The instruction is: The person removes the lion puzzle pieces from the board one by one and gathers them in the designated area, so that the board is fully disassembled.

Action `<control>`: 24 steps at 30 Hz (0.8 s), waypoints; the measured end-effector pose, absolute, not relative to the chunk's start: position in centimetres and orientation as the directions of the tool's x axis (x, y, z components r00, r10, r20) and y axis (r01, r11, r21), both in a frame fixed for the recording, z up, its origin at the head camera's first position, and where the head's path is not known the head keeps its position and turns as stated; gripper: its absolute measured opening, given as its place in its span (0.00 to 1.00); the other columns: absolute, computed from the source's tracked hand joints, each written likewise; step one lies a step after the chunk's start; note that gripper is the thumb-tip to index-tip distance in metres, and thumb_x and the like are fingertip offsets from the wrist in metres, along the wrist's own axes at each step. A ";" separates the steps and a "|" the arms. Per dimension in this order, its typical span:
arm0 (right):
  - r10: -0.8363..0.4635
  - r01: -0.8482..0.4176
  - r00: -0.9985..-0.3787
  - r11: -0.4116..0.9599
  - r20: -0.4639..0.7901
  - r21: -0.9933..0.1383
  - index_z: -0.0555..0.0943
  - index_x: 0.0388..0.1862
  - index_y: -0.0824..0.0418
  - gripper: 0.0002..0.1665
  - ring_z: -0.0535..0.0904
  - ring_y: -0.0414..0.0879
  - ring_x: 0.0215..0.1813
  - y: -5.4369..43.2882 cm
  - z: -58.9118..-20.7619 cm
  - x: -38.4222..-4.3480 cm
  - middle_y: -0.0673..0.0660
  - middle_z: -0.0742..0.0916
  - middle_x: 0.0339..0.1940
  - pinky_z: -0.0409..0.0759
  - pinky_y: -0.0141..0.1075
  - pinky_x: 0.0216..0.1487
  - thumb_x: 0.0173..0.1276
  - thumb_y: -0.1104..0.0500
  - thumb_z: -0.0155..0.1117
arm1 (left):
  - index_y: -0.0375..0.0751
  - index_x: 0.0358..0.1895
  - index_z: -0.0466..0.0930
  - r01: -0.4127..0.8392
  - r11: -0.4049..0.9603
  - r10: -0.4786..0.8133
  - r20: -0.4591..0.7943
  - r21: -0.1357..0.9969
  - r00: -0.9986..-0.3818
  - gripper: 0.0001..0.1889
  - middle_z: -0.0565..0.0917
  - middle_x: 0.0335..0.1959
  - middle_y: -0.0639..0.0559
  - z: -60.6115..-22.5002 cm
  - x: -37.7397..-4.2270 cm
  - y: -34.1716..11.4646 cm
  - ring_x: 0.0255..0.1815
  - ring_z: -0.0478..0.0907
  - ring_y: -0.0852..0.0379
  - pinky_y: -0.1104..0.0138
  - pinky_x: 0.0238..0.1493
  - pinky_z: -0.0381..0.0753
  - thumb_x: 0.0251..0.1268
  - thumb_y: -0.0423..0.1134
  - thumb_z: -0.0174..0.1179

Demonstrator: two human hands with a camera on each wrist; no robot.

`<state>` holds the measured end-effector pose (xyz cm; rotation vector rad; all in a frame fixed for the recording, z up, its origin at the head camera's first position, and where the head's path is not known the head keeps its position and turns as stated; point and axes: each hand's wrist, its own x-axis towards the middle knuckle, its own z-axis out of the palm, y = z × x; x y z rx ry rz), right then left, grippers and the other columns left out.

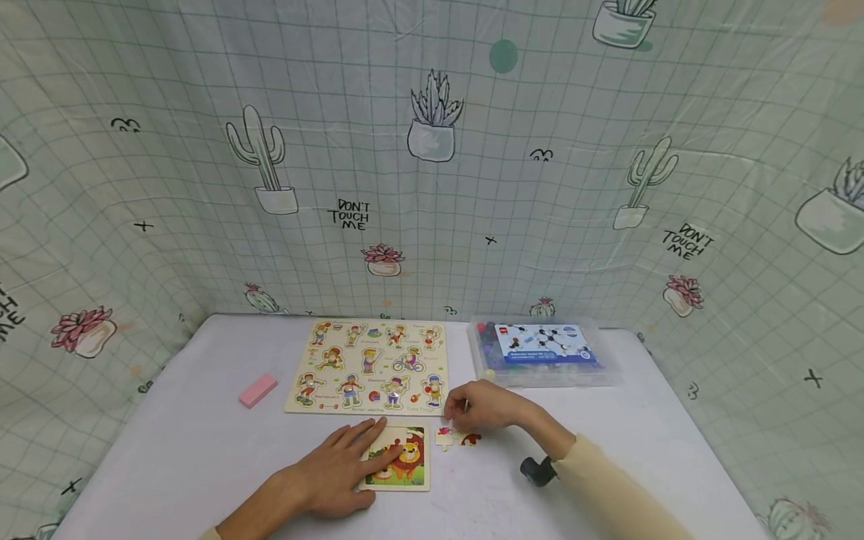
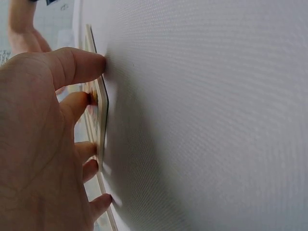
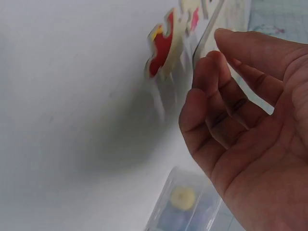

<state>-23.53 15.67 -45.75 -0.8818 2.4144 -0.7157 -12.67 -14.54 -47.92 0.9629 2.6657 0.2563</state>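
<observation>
My left hand lies with spread fingers on a small square lion jigsaw. In the left wrist view, the thumb and fingertips of the left hand touch the edge and top of the jigsaw tray. My right hand hovers just right of the jigsaw, beside loose jigsaw pieces. One piece has pink on it; another piece is red and yellow. The right hand's fingers are loosely bent, and nothing shows between them and the thumb.
Behind the jigsaw lies a large wooden board with sports figures. A clear plastic case of coloured parts stands at the back right. To the left is a pink block. A black object sits by the right wrist.
</observation>
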 end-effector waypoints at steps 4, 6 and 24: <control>-0.725 -0.480 -0.658 0.611 -0.202 -0.630 0.85 0.39 0.55 0.05 0.73 0.35 0.29 14.0 -45.5 -23.1 0.44 0.80 0.26 0.71 0.28 0.30 0.66 0.63 0.67 | 0.66 0.79 0.57 0.594 0.762 0.645 -0.209 0.258 -0.735 0.35 0.49 0.83 0.47 -47.8 -12.6 -14.5 0.82 0.47 0.46 0.45 0.76 0.53 0.70 0.56 0.53; -0.741 -0.502 -0.645 0.596 -0.188 -0.627 0.86 0.40 0.55 0.05 0.72 0.34 0.29 13.2 -45.6 -22.9 0.43 0.80 0.27 0.72 0.28 0.31 0.66 0.63 0.68 | 0.66 0.79 0.56 0.595 0.762 0.645 -0.212 0.257 -0.734 0.35 0.49 0.83 0.47 -47.8 -12.7 -14.5 0.82 0.47 0.46 0.45 0.76 0.53 0.70 0.56 0.53; -0.768 -0.623 -0.606 0.621 -0.208 -0.476 0.86 0.48 0.50 0.13 0.71 0.33 0.31 9.5 -46.7 -22.1 0.41 0.78 0.28 0.72 0.27 0.36 0.64 0.58 0.74 | 0.66 0.79 0.57 0.604 0.755 0.654 -0.219 0.257 -0.724 0.35 0.50 0.83 0.46 -47.7 -12.7 -14.5 0.81 0.49 0.45 0.44 0.75 0.53 0.70 0.57 0.53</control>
